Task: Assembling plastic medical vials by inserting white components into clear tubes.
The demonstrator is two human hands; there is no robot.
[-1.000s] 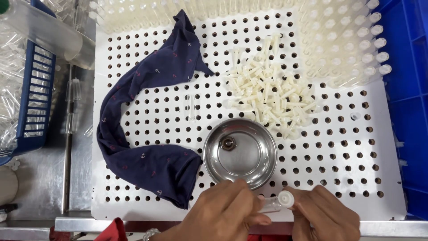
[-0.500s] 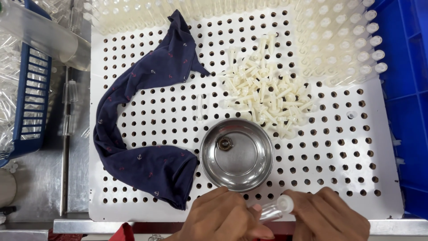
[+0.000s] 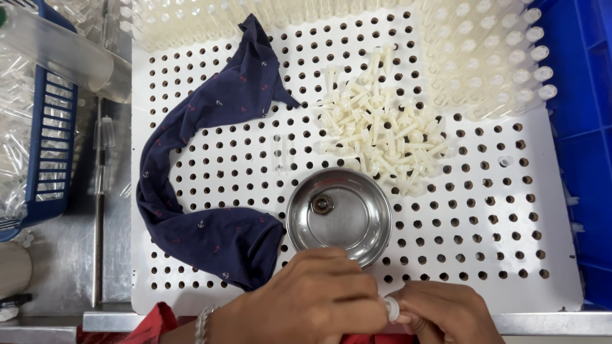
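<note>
My left hand (image 3: pixel 306 301) and my right hand (image 3: pixel 443 313) meet at the near edge of a white perforated board (image 3: pixel 484 223). Between their fingertips they pinch a small clear plastic tube with a white cap (image 3: pixel 391 309); most of it is hidden by the fingers. Just beyond the hands sits a round steel bowl (image 3: pixel 339 215) with a metal nut (image 3: pixel 322 204) in it. A heap of small white plastic plugs (image 3: pixel 382 130) lies past the bowl. A dark blue patterned cloth (image 3: pixel 210 159) curves down the board's left side.
Rows of upright clear tubes (image 3: pixel 484 57) fill the board's far edge and right corner. A blue crate (image 3: pixel 583 127) stands on the right. A blue basket (image 3: pixel 48 140) with clear tubes sits at left on a steel table (image 3: pixel 76 267).
Both hands have drawn closer to me at the board's near edge, and the capped tube between them is now more covered by the fingers. Bowl, cloth and plugs lie as before.
</note>
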